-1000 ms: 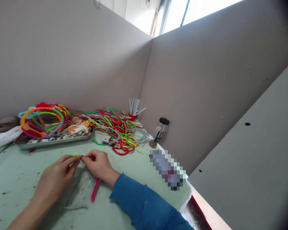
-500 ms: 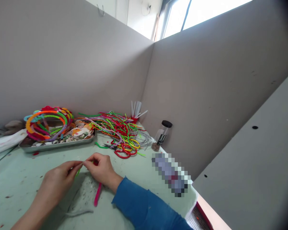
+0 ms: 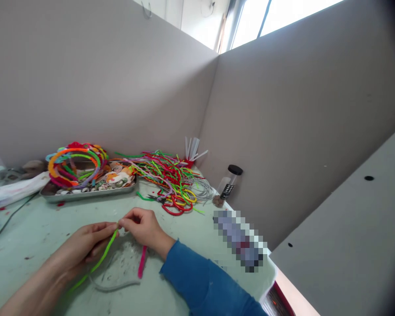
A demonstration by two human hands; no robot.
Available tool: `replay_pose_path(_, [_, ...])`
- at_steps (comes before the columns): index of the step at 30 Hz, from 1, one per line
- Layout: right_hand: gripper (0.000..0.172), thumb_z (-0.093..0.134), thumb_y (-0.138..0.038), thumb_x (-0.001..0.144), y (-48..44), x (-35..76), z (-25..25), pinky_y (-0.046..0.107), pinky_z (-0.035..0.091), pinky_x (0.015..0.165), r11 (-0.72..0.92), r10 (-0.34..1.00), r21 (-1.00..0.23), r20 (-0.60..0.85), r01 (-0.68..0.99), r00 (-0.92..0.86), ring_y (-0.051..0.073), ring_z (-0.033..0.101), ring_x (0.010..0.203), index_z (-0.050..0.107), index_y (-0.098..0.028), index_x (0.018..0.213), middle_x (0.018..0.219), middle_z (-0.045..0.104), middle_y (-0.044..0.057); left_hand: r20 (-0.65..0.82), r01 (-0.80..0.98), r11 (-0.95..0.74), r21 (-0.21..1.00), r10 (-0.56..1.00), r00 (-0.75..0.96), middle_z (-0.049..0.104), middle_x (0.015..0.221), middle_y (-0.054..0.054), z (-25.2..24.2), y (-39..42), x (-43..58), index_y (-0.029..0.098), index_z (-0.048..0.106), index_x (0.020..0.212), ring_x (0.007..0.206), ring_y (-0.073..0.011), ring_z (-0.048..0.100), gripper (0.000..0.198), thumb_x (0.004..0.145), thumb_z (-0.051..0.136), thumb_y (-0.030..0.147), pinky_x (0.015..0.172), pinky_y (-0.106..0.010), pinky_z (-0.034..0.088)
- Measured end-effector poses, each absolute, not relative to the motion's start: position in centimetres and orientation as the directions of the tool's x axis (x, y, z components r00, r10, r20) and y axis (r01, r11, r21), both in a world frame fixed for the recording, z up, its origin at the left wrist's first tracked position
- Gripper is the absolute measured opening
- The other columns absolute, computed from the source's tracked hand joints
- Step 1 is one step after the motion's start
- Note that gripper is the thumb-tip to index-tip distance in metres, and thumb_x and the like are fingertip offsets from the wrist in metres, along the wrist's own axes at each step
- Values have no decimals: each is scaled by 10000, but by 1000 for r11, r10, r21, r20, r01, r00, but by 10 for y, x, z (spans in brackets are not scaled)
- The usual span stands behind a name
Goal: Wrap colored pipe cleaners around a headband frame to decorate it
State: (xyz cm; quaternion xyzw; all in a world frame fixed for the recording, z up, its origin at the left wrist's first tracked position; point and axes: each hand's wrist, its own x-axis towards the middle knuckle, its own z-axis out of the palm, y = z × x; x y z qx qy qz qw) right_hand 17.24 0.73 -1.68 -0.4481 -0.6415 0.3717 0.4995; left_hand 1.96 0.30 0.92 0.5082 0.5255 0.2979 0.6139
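Note:
A bright green pipe cleaner runs from my left fingertips down past the wrist. My left hand pinches its upper end. Right against those fingertips, my right hand is closed in a pinch at the same end; what lies between its fingers is too small to make out fully. Below my right hand a pink pipe cleaner hangs or lies, its upper part hidden behind the hand. A grey pipe cleaner lies curved on the table beneath both hands.
A metal tray holds shells and cutouts, with colourful pipe-cleaner rings on it. Right of it lie a heap of pipe cleaners, red-handled scissors and a black-capped jar. Grey partitions rise behind and at right.
The view has swung slightly, shifting the scene right. My left hand has turned, and much more of the green pipe cleaner now shows along it. Both hands stay fingertip to fingertip.

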Motion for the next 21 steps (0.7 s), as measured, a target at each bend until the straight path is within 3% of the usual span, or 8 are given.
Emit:
replay_pose_path(3, [168,580,-311,729,9,174,-14,181,386,545,287,954,-952,274,108,-124,78,485,561,628,-151,720,607,559,-27,-434,-15,490,871,785,442,249,319,109,7,4,16,164,531,619,336,-22,97,274,678,603,421,316,-141,106])
replay_pose_path(8, [163,622,-302,684,13,178,-10,180,366,522,178,962,-981,191,-80,-194,68,470,522,605,-140,679,575,540,-33,-450,-161,585,795,747,489,262,349,99,7,4,17,143,557,604,325,-4,81,222,717,595,330,296,-130,105])
replay_pose_path(15, [136,609,-287,687,16,180,-10,176,334,473,109,977,-974,141,-196,-161,69,448,498,618,-155,718,567,547,-34,-434,-308,581,754,792,430,556,584,22,23,-3,26,118,619,799,333,4,233,148,665,621,182,278,-125,222])
replay_pose_path(18, [144,618,-294,676,17,180,-9,178,338,470,106,978,-968,143,-226,-152,68,433,484,628,-158,724,550,525,-40,-379,-310,554,773,794,474,597,648,-2,28,-6,25,128,629,846,362,-23,319,225,623,606,142,298,-148,277])
replay_pose_path(21, [148,626,-291,667,17,180,-10,188,366,500,131,975,-961,169,-245,-142,74,455,509,632,-157,729,595,549,-29,-331,-222,500,837,786,522,564,571,17,27,-7,26,140,636,878,362,-34,323,277,605,609,182,334,-163,296])
